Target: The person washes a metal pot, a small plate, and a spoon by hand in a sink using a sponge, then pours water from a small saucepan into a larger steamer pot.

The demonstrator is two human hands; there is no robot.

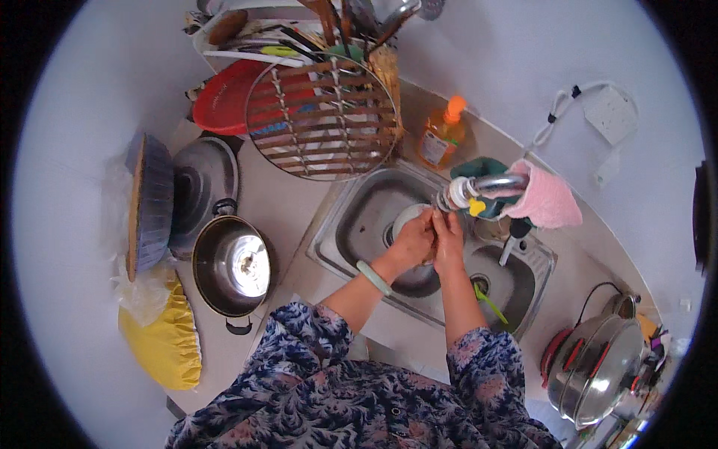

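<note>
Both hands are together over the larger basin of a stainless steel double sink (353,205), just below the faucet (496,182). My left hand (414,241), with a pale green bangle at the wrist, has its fingers bent against my right hand (450,238). The right hand's fingers reach up towards the spout. A pale round dish or bowl (405,218) shows partly behind the left hand, low in the basin; the hands hide the rest. Whether either hand grips it is not clear. In the smaller basin lies a bright green utensil (491,306) beside the drain.
A pink cloth (549,196) hangs over the faucet. An orange pump bottle (440,134) stands behind the sink. A round slatted rack (322,143) leans at the back left, near a red basin (224,104). An open metal pot (224,275) sits left, a lidded steamer pot (594,365) right.
</note>
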